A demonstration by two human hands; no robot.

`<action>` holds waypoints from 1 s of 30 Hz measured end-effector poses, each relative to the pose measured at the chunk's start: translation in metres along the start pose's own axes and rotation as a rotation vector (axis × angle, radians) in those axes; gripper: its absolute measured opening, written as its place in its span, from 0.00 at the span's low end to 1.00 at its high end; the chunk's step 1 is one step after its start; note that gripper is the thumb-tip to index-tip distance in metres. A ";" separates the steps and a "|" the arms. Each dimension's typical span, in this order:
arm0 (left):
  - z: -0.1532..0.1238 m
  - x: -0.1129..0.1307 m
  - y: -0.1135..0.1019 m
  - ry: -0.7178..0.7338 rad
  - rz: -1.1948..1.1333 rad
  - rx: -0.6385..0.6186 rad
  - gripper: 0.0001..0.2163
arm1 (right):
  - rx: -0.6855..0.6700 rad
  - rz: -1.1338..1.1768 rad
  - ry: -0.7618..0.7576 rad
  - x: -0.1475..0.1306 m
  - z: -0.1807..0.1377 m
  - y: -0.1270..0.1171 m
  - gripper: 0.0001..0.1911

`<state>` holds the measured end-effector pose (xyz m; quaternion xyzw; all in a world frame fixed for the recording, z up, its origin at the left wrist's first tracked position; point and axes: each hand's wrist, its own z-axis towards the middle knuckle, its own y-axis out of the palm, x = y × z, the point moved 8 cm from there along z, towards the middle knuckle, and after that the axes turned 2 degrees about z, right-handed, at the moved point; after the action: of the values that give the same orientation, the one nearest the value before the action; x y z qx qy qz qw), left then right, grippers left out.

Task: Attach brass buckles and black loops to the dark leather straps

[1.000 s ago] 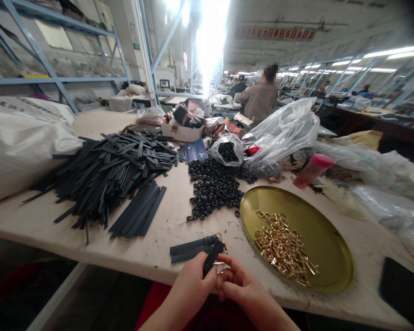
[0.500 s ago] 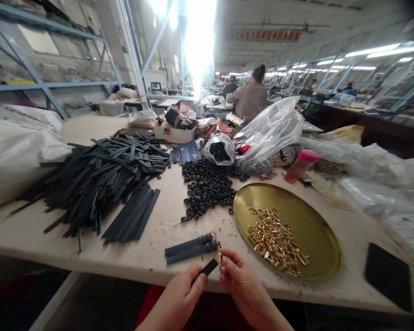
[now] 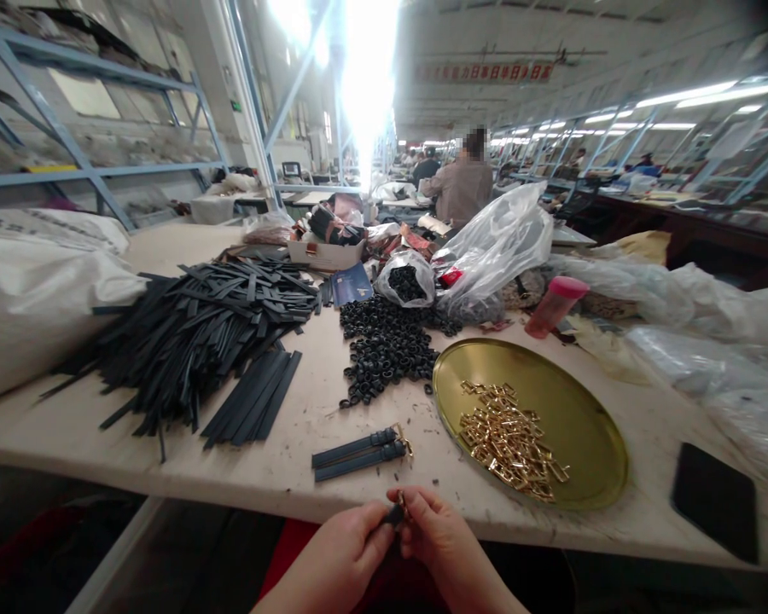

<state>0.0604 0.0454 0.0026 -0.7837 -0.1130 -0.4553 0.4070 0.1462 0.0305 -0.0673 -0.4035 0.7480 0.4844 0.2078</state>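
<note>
My left hand is closed on a black strap, whose end pokes out between thumb and fingers. Pressed up against it, my right hand pinches a small gold buckle at the strap's end. Fingers hide how far the two are joined. Just beyond my hands, two finished-looking straps with gold buckles lie side by side on the table. To the right, a round gold tray bears a heap of gold buckles.
Loose black straps are piled at the left, with a neater row before them. Small black loops spread across the middle. A pink-lidded jar, plastic bags and a dark flat slab stand or lie rightward.
My hands have come together and closer to me. The buckle, earlier apart from the strap, is now at its end. The view has shifted slightly.
</note>
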 end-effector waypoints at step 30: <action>0.013 -0.036 0.027 -0.298 -0.749 0.077 0.14 | 0.072 -0.466 -0.363 -0.035 -0.006 0.007 0.15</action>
<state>0.0634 0.0446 -0.0447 -0.7299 -0.4655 -0.4490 0.2212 0.1610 0.0405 -0.0361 -0.4636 0.6025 0.4608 0.4580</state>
